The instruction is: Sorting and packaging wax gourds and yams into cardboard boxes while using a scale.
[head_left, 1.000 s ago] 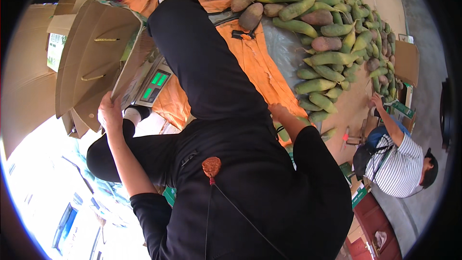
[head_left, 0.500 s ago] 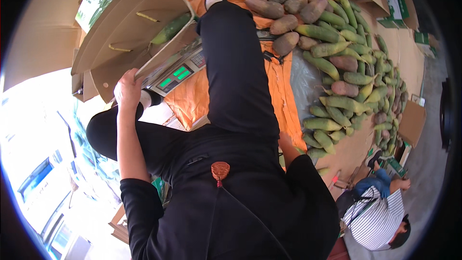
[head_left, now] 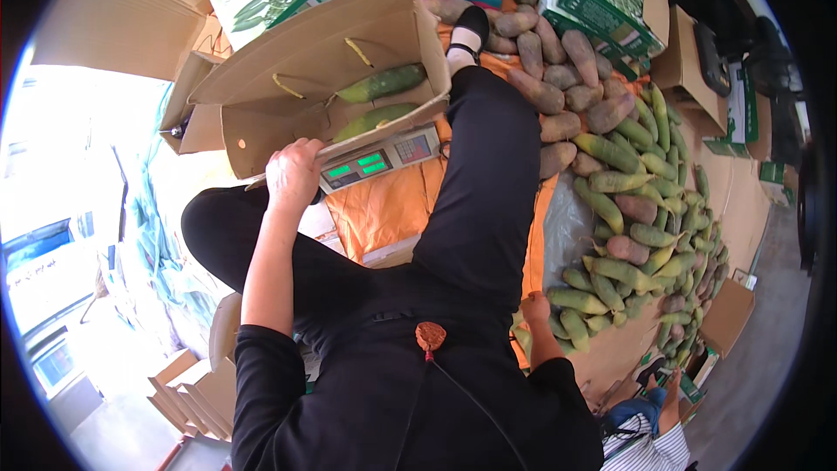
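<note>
My left hand (head_left: 294,173) grips the near edge of an open cardboard box (head_left: 261,126), its fingers folded over the rim. Two green radishes (head_left: 381,85) lie inside the box. Below the box's near wall shows a digital scale (head_left: 357,167) with lit green displays and a keypad. Beside my right thigh, my right hand (head_left: 534,307) looks curled closed near the edge of the radish heap. Whatever its fingers may hold is hidden.
A large heap of green radishes (head_left: 641,272) spreads on the right, with reddish-brown roots (head_left: 558,92) at its far end. Printed cartons (head_left: 602,0) stand at the back. An orange sheet (head_left: 384,209) lies under the scale. A person in a striped shirt (head_left: 645,452) is at the lower right.
The view has shifted, so the box sits farther right and two radishes show in it instead of one. My right hand has come into sight beside the thigh. The left still holds the rim.
</note>
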Demonstrator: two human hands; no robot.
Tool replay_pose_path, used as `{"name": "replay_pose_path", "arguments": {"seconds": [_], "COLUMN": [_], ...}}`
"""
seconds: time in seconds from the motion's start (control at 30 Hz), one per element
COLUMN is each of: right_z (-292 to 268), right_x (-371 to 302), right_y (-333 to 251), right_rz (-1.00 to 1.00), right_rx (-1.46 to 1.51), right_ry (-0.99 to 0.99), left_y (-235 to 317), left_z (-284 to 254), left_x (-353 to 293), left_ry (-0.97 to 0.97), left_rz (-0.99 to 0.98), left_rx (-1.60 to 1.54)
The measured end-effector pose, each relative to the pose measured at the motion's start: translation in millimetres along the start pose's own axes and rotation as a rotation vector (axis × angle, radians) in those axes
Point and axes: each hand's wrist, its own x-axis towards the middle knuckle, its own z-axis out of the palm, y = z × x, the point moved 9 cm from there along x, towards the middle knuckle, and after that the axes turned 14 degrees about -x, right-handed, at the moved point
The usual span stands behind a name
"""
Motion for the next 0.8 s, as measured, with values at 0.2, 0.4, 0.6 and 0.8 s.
{"name": "replay_pose_path", "arguments": {"seconds": [0.2, 0.4, 0.6, 0.8], "right_z": [-124.1, -327.4, -505.2, -584.1], "right_x": [20.8, -10.2, -95.0, -155.7], "right_y": [-12.3, -74.9, -144.5, -258.6], "right_rz": [-0.046, -0.234, -0.546, -1.058], "right_rx": [0.465, 0.747, 1.098, 1.304], "right_ry": [0.321, 0.742, 0.948, 0.846], "left_y": [-3.4, -2.5, -3.0, -5.9], "left_z": [-5.5, -6.0, -4.6, -2.0], "left_x": [-2.8, -4.4, -6.1, -6.1], "left_ry": [0.058, 0.076, 0.107, 0.117], "left_rz": [0.019, 0.074, 0.092, 0.097], "left_rx": [-0.007, -0.024, -0.068, -0.067]}}
